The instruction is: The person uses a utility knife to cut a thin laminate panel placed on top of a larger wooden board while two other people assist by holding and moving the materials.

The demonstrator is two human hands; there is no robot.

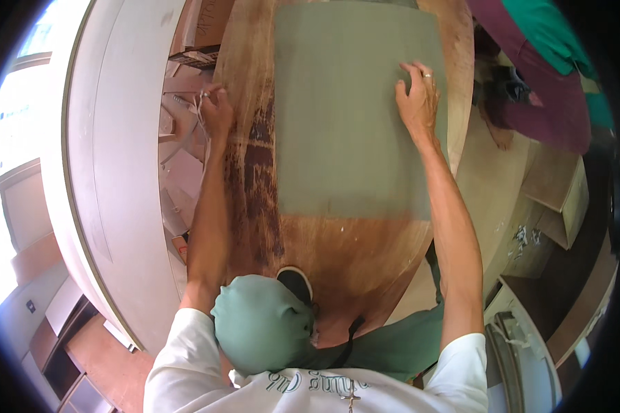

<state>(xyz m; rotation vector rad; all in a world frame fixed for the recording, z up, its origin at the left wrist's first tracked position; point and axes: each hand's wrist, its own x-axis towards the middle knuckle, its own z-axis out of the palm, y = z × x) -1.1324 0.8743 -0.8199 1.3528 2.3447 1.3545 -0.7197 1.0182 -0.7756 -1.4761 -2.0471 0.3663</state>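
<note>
A flat grey-green sheet [351, 110] lies on a worn wooden board [324, 241], its near edge toward my knees. Over the right part of that sheet is my right hand [418, 100], palm down, fingers apart and slightly bent, holding nothing. Whether its fingertips press on the surface is hard to tell. Off the board's left edge, my left hand [217, 113] is closed on a thin pale strip [201, 113] that dangles beside the wrist. What the strip is made of cannot be made out.
Scraps and offcuts [182, 172] fill the gap on the left, beside a long white panel [117, 138]. A cardboard box [207, 27] stands at the far left. Another person [544, 82] crouches at the far right. A wooden box [558, 186] sits near them.
</note>
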